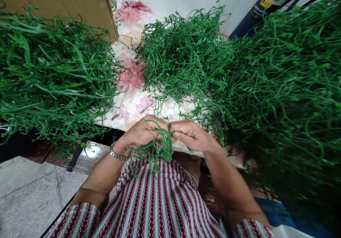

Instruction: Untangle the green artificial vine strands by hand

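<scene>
Three heaps of green plastic stems surround the worker: the right heap [287, 99], the left heap [50, 78] and the middle heap [183, 60], all on a floral cloth [133, 99]. At centre, the left hand [142, 133] and right hand [190, 135] are both closed on one stem sprig [160, 147], held above the lap. The step appears to be joining or shaping; the next move likely calls for a fine fingertip pinch.

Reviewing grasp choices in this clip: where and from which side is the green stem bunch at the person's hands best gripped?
Probably at the pinched top of the green stem bunch, where left hand and right hand already meet around it. The stems gather there and splay loosely downward over the striped garment, so coming from both sides at the top seems surest.
</scene>
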A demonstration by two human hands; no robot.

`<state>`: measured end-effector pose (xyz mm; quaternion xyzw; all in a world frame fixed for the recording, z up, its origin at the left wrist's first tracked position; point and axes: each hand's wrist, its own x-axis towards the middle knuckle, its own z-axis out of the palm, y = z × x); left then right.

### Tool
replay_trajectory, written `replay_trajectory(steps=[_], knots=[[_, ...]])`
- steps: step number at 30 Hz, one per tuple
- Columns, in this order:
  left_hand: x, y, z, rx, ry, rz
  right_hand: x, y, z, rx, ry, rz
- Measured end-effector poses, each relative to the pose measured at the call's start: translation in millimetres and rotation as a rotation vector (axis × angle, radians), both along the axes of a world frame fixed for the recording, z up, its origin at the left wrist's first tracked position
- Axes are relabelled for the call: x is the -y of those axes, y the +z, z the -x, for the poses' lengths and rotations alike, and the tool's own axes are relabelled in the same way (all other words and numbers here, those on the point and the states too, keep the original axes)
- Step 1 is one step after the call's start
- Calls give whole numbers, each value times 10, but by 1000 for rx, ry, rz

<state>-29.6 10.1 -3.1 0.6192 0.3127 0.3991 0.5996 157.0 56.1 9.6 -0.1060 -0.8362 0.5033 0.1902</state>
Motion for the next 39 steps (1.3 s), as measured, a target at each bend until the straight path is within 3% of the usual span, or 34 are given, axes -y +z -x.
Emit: replay_trajectory(steps=[3, 7, 11, 14, 19, 23, 26, 32, 39], knots=[[14, -46, -19, 140, 84, 91, 13, -48, 22, -118, -32, 254], [39, -98, -54, 162, 318, 106, 47, -51, -17, -155, -291, 370], [54, -162, -83, 129, 412, 12, 85, -38, -62, -131, -483, 385], [69, -160, -111, 149, 456, -39, 137, -8, -33, -25, -556, 248], [119, -109, -182, 111, 558, -102, 231, 48, 75, 133, -565, -48], [163, -120, -222, 50, 603, -119, 280, 36, 106, 152, -541, -161], [178, -141, -233, 27, 605, -80, 298, 8, 91, 130, -515, -188], [180, -212, -254, 199, 593, 171, 296, -52, 52, 110, -448, -133], [206, -113, -240, 88, 621, 52, 314, -57, 65, 125, -414, -133]])
